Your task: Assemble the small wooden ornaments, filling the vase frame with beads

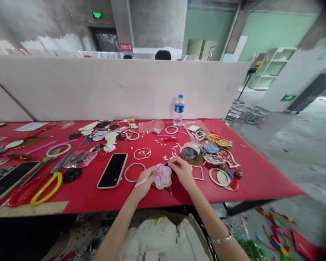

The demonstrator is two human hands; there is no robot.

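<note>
Pink flower (pixel 162 175) sits between both hands, just over the red table (pixel 260 181). The left hand (pixel 146 181) holds it at nine o'clock. The right hand (pixel 182 172) pinches a small dark bit (pixel 166 164) at its one o'clock edge. A silver ring (pixel 125 172), then a black phone (pixel 112 170), lie toward nine o'clock; a square frame (pixel 203 173) lies at three.

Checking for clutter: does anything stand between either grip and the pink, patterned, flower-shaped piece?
Nothing visible blocks the left grip, which holds the pink, patterned, flower-shaped piece. A small black item shows at the right grip, by the piece's upper edge, perhaps in between.
</note>
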